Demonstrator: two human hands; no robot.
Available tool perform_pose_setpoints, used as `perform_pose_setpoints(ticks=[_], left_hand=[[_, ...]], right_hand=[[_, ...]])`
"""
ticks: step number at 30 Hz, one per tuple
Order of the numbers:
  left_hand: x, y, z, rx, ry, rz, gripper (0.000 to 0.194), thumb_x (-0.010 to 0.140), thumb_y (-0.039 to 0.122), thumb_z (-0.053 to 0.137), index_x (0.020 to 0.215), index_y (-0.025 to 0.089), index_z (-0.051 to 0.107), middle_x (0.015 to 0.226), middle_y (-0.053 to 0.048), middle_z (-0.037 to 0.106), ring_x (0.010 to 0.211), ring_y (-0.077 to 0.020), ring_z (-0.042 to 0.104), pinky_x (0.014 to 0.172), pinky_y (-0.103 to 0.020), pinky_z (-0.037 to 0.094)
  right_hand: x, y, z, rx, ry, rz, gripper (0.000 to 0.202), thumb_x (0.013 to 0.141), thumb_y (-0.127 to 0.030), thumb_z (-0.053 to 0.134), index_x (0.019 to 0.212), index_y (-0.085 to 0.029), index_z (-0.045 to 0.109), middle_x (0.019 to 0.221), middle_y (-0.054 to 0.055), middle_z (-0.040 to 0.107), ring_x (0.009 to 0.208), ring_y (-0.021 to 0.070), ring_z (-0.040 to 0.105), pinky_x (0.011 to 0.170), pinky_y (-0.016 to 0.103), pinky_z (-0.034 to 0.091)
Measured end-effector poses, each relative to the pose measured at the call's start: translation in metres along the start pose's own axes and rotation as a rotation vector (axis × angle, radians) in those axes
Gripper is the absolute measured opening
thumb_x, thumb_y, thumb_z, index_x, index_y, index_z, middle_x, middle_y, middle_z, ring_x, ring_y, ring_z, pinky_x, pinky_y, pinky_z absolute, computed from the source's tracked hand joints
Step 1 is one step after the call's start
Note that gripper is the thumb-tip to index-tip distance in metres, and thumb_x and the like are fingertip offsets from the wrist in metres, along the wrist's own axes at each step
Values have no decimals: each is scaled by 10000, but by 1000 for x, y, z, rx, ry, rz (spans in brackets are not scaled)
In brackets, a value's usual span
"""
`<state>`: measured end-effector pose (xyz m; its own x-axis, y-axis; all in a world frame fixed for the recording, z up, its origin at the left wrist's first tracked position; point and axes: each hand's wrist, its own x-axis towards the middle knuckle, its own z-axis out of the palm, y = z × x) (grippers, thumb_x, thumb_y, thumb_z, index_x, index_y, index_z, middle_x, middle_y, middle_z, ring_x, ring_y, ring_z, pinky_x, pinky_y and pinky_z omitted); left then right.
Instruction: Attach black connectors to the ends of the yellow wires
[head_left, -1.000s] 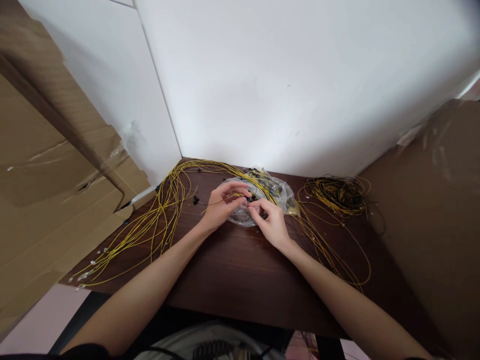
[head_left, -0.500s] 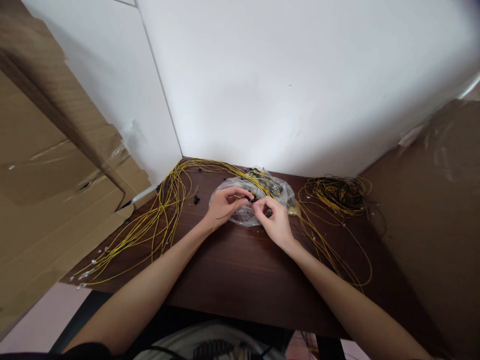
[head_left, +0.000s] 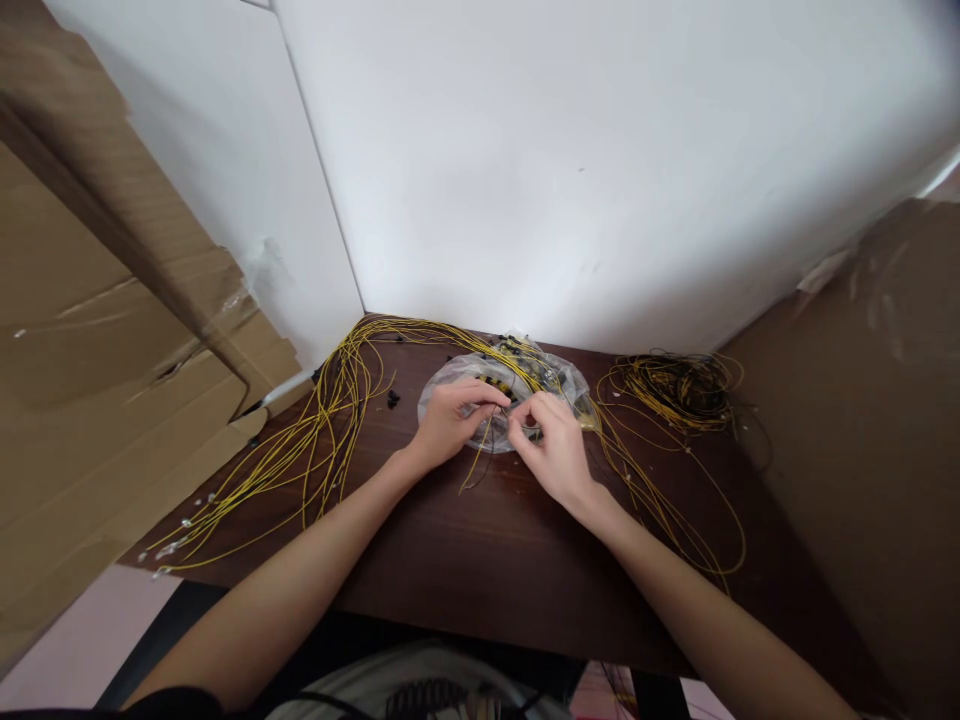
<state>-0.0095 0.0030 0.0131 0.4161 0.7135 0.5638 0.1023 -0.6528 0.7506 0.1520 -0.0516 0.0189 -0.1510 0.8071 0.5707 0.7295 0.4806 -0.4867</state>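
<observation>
My left hand [head_left: 457, 420] is closed in a pinch over the clear plastic bag [head_left: 442, 378]. Almost fingertip to fingertip with it, my right hand [head_left: 551, 440] is pinched too. Between them run thin wires, with a yellow wire [head_left: 472, 470] and a dark one hanging down toward the tabletop; the small part at the fingertips is too tiny to make out. Small black and yellow pieces [head_left: 495, 383] show in the bag just beyond my fingers. A long bundle of yellow wires [head_left: 420, 325] passes across the bag.
On the dark wooden table [head_left: 450, 560] a coiled heap of yellow and black wire [head_left: 675, 390] lies at right. Little black parts [head_left: 393, 399] sit left of the bag. Cardboard [head_left: 112, 350] flanks the left side, more cardboard [head_left: 862, 400] the right, and a white wall [head_left: 562, 180] stands behind.
The short wire ends that lay across my left palm now hang below my fingers. My left hand has turned slightly, and both hands stay together over the bag.
</observation>
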Motion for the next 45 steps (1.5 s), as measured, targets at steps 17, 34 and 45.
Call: perform_pose_setpoints(ticks=[17,34,45], left_hand=[[3,2,5,-433,96,-374,185,668,264,707,801,137,693,823,-63,697,672,-149,628,713,-309,533],[1,6,10,-175,29,-176,171,788,279,583,810,187,725,964,-82,670,902,-189,614,767,-314,521],[-2,4,12,-215,49,-292,216,778,333,580,811,176,724,980,-86,662,717,-155,612,395,-171,455]], right_hand=[[1,4,4,230,39,167,97,797,-216,528,713,-176,554,644,-5,532,571,116,479,552,243,384],[-2,3,15,230,69,200,143,808,-317,555,794,-178,588,705,1,588,560,113,457,547,244,362],[-3,7,14,132,78,139,114,794,-266,529,711,-187,533,648,-14,533,518,106,415,530,245,339]])
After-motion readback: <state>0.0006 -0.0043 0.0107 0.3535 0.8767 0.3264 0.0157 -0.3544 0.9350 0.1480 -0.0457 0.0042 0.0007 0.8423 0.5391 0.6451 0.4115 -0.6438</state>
